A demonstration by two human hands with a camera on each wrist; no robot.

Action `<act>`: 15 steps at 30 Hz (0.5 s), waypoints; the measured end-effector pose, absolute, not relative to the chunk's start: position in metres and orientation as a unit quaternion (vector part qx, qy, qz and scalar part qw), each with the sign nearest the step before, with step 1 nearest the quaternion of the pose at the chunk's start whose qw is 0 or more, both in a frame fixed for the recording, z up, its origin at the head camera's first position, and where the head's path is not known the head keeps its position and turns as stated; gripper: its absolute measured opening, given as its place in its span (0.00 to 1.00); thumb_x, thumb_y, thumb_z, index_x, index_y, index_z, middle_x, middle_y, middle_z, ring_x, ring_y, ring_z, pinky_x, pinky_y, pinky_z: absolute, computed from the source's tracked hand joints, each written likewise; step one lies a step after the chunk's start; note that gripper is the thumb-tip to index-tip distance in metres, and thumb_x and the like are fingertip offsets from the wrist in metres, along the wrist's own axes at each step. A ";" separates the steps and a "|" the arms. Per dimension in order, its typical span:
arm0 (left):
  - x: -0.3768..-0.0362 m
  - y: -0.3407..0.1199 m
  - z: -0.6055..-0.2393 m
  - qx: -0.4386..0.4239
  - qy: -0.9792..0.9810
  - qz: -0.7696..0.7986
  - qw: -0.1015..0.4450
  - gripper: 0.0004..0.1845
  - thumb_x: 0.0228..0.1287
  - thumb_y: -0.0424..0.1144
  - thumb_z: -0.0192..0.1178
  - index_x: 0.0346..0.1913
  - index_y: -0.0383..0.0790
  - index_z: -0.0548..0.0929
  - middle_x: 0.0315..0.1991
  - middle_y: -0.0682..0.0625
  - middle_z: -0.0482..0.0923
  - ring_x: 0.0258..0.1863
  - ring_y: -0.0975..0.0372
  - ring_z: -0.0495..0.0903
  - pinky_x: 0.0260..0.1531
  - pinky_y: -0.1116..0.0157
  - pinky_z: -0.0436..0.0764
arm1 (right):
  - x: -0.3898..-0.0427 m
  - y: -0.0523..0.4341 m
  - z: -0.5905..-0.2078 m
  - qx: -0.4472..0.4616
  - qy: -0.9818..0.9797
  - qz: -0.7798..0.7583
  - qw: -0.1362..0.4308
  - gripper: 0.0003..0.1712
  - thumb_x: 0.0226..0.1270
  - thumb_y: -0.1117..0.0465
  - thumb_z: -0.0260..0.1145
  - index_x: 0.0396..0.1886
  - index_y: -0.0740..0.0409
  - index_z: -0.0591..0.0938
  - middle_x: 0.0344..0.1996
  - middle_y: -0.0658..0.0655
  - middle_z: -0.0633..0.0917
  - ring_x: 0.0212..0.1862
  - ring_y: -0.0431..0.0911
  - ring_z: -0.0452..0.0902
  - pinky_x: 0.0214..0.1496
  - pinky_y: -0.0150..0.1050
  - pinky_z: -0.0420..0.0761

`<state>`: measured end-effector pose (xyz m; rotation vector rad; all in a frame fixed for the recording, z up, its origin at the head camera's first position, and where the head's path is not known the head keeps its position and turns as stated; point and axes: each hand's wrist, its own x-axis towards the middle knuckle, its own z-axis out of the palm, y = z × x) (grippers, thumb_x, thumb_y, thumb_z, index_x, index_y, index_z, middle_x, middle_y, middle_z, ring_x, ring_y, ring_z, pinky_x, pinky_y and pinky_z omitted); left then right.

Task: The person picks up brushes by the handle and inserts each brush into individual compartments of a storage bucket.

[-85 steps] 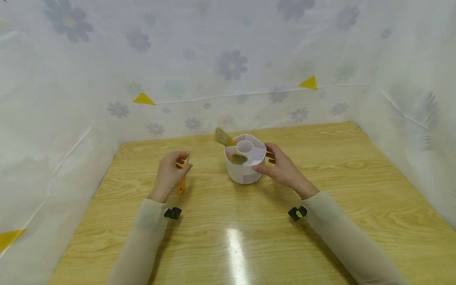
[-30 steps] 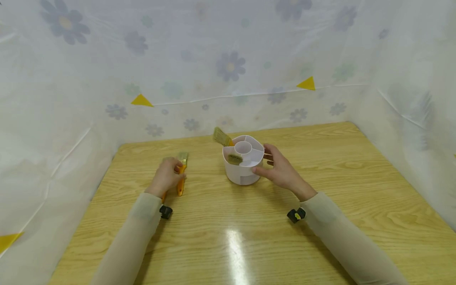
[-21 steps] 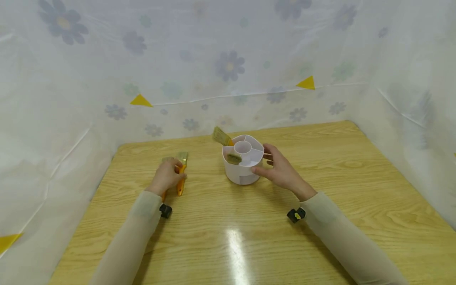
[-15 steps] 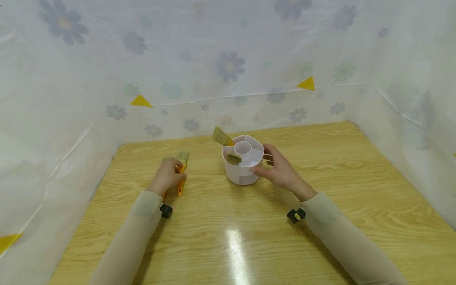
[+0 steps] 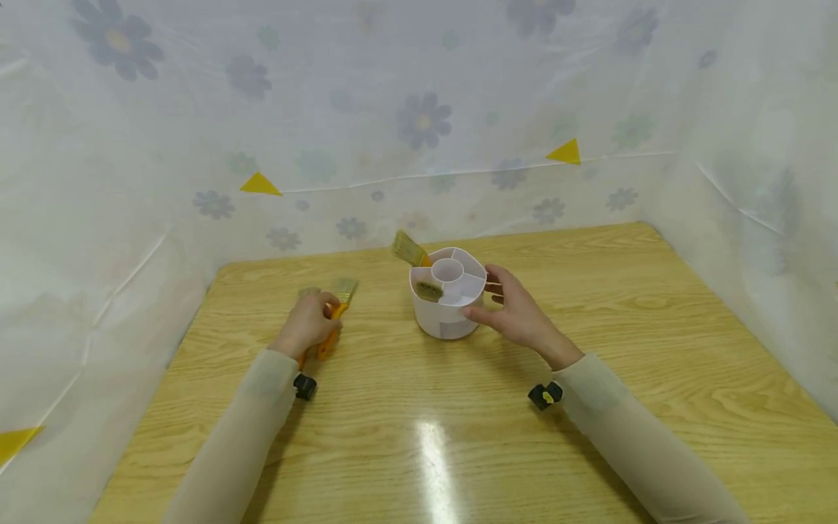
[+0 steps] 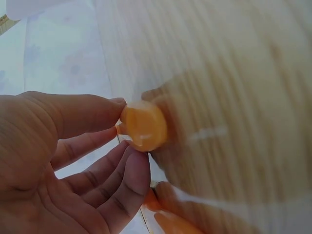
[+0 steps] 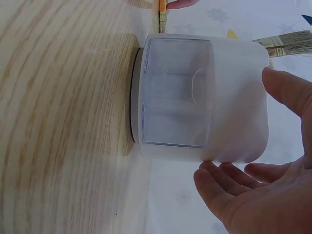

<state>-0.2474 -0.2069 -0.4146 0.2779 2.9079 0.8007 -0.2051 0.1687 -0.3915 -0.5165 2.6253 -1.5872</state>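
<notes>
My left hand (image 5: pixel 305 324) pinches the orange handle of a paintbrush (image 5: pixel 343 292) between thumb and fingers, its pale bristles pointing away and to the right. In the left wrist view the handle (image 6: pixel 145 127) shows end-on at the fingertips. A second paintbrush (image 5: pixel 308 292) lies beneath this hand, mostly hidden by it. My right hand (image 5: pixel 517 309) holds the side of a white round desk organizer (image 5: pixel 432 318), thumb in front and fingers behind. Two more paintbrushes stand in the organizer: one (image 5: pixel 409 249) leans out over the back left rim, the other (image 5: pixel 429 292) sits lower at the front left.
The organizer has several upper compartments round a middle ring and a clear drawer (image 7: pixel 178 92) low in its side. A wood-grain table (image 5: pixel 497 451) carries everything. Flowered white sheeting (image 5: pixel 366 94) with yellow triangles closes off the back and sides.
My left hand first moved left and settled on the paintbrush. In the last half second that brush has turned, bristles swinging right and handle end left. The right hand and organizer stay nearly still.
</notes>
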 end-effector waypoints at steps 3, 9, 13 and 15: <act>-0.247 -0.207 -0.414 0.091 0.958 0.264 0.061 0.19 0.61 0.33 0.63 0.56 0.33 0.77 0.44 0.38 0.73 0.39 0.49 0.76 0.36 0.55 0.78 | -0.204 0.168 -0.388 -0.165 0.842 -0.513 0.020 0.48 0.59 0.51 0.71 0.72 0.60 0.57 0.66 0.62 0.65 0.66 0.59 0.61 0.66 0.58 0.61; -0.246 -0.207 -0.413 0.097 0.956 0.267 0.073 0.20 0.62 0.33 0.62 0.57 0.35 0.77 0.44 0.37 0.76 0.37 0.50 0.77 0.32 0.57 0.79 | -0.190 0.161 -0.365 -0.166 0.839 -0.518 0.029 0.45 0.61 0.59 0.70 0.71 0.66 0.56 0.65 0.68 0.64 0.66 0.63 0.61 0.66 0.60 0.60; -0.246 -0.207 -0.413 0.104 0.953 0.273 0.077 0.20 0.62 0.32 0.61 0.58 0.35 0.76 0.44 0.36 0.76 0.34 0.52 0.77 0.28 0.60 0.79 | -0.183 0.158 -0.355 -0.166 0.843 -0.511 0.029 0.44 0.62 0.61 0.69 0.71 0.69 0.56 0.65 0.69 0.64 0.66 0.64 0.61 0.65 0.60 0.61; -0.246 -0.207 -0.413 0.107 0.953 0.272 0.077 0.20 0.62 0.32 0.61 0.58 0.36 0.76 0.44 0.36 0.76 0.34 0.52 0.77 0.28 0.61 0.78 | -0.182 0.157 -0.354 -0.167 0.843 -0.510 0.028 0.44 0.62 0.61 0.69 0.71 0.69 0.56 0.65 0.69 0.64 0.66 0.64 0.61 0.65 0.60 0.61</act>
